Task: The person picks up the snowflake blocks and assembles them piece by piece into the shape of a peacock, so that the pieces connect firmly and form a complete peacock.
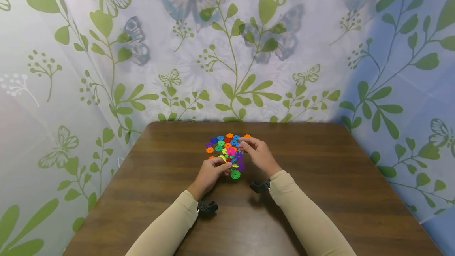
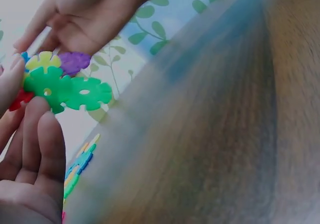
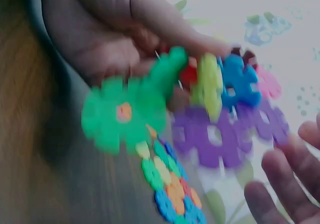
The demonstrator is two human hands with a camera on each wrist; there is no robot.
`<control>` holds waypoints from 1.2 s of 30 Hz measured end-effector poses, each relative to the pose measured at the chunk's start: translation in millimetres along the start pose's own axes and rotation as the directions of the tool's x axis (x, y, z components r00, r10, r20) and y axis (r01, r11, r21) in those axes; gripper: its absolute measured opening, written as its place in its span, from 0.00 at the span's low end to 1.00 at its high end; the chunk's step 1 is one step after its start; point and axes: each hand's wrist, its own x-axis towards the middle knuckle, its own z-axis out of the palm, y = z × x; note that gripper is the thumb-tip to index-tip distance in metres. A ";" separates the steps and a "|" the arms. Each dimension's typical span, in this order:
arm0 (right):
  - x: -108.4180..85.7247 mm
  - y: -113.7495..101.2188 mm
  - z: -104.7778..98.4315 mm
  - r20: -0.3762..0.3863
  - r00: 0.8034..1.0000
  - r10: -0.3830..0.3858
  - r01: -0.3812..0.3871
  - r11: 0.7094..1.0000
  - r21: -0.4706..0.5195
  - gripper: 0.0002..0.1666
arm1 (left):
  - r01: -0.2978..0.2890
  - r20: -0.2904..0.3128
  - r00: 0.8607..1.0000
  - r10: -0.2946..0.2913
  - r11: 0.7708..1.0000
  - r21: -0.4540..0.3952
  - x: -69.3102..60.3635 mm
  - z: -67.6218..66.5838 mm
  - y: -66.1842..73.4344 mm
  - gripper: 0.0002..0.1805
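Note:
My left hand [image 1: 210, 173] grips a joined cluster of notched plastic flower discs above the table. In the right wrist view the cluster includes a green disc [image 3: 102, 116], a purple disc [image 3: 210, 140], a yellow one [image 3: 209, 83] and a blue one [image 3: 241, 81]. Red and pink pieces show behind these, partly covered by the left thumb and fingers. My right hand [image 1: 261, 156] is raised at the cluster's right side, its fingers extended beside the purple discs. Whether a right fingertip touches them is hard to tell, since that view is blurred.
Many loose flower discs [image 1: 220, 143] in orange, blue, green and other colours lie on the brown wooden table [image 1: 305, 208] beyond the hands. A leaf-and-butterfly patterned curtain [image 1: 249, 70] stands behind the table. Each wrist wears a black strap [image 1: 260, 186].

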 end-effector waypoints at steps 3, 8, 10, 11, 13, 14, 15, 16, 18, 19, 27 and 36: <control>0.4 10.2 -8.5 -0.060 0.998 0.026 -0.030 0.997 -0.068 0.15 | 0.020 -0.042 0.999 -0.025 0.992 -0.124 0.3 0.1 1.6 0.15; 0.8 25.6 -16.3 -0.084 0.990 0.117 -0.134 0.963 -0.236 0.18 | 0.023 -0.130 0.990 -0.054 0.973 -0.231 1.0 -1.8 3.4 0.16; 2.8 34.3 -18.2 -0.069 0.988 0.141 -0.155 0.941 -0.302 0.20 | 0.021 -0.162 0.985 -0.059 0.974 -0.227 1.3 -2.4 4.1 0.17; 4.3 38.8 -19.3 -0.061 0.987 0.148 -0.160 0.929 -0.334 0.21 | 0.023 -0.173 0.983 -0.063 0.974 -0.227 1.5 -2.6 4.3 0.18; 7.7 46.4 -20.8 -0.041 0.987 0.152 -0.156 0.910 -0.385 0.21 | 0.028 -0.191 0.979 -0.070 0.976 -0.215 1.6 -3.0 4.9 0.19; 9.8 49.7 -21.5 -0.030 0.988 0.150 -0.149 0.900 -0.410 0.21 | 0.031 -0.198 0.977 -0.074 0.977 -0.212 1.8 -3.3 5.1 0.19; 12.0 53.0 -22.1 -0.019 0.989 0.147 -0.141 0.890 -0.434 0.20 | 0.035 -0.205 0.976 -0.078 0.978 -0.206 1.8 -3.4 5.3 0.19; 14.2 55.7 -22.5 -0.009 0.989 0.145 -0.133 0.882 -0.453 0.20 | 0.039 -0.210 0.974 -0.083 0.978 -0.204 1.7 -3.6 5.4 0.19; 18.4 61.2 -22.8 0.007 0.990 0.142 -0.121 0.871 -0.476 0.19 | 0.048 -0.220 0.971 -0.091 0.980 -0.193 1.6 -3.8 5.6 0.19; 20.6 63.8 -22.6 0.014 0.990 0.140 -0.115 0.866 -0.487 0.19 | 0.052 -0.223 0.970 -0.094 0.981 -0.188 1.6 -3.7 5.9 0.19; 29.1 77.2 -16.5 -0.013 0.996 0.093 -0.084 0.831 -0.550 0.10 | 0.042 -0.220 0.972 -0.083 0.982 -0.185 2.8 -2.7 6.6 0.21; 15.4 72.8 -12.7 -0.095 0.991 0.097 -0.129 0.892 -0.434 0.12 | 0.020 -0.195 0.979 -0.059 0.980 -0.198 0.2 -3.4 4.9 0.19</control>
